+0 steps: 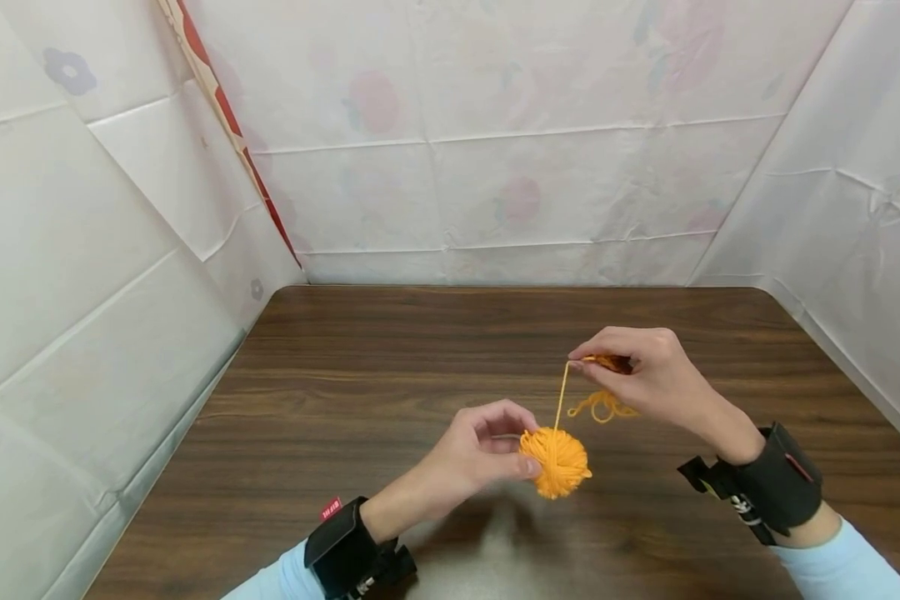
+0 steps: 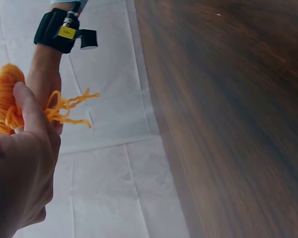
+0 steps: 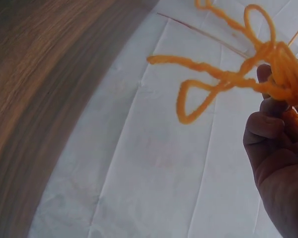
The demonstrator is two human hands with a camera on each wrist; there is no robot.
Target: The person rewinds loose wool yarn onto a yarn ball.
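1. The left hand [image 1: 487, 454] has the orange yarn ball [image 1: 557, 461] pinched between thumb and fingertips, held just above the wooden table [image 1: 360, 375] near its middle. The fingers are curled around it, so the hand is closed on the ball, probably to keep it from rolling while the strand gets pulled.

2. The right hand [image 1: 645, 375] is up and a bit further back, fingers bent in and gripping a small bunch of yarn. One strand [image 1: 562, 396] runs tight from that pinch straight down to the ball. A loose tangle of loops [image 1: 603, 406] dangles under the hand. Looks like holding the hands apart is what keeps the line taut.

3. The head view is the only one showing both hands, the strand between them and where the ball sits over the table.

4. The left wrist view gets in close on the ball [image 2: 5, 99] against the thumb [image 2: 32, 111], with frayed ends sticking out, and the other arm's black wrist strap [image 2: 57, 29] behind. You can't see the taut strand there.

5. The right wrist view shows the loops [image 3: 223, 79] best, several curly ones sticking out past the fingers [image 3: 268, 129]. The ball isn't in that shot at all.

6. White sheeting [image 1: 495, 167] walls in the table on three sides.
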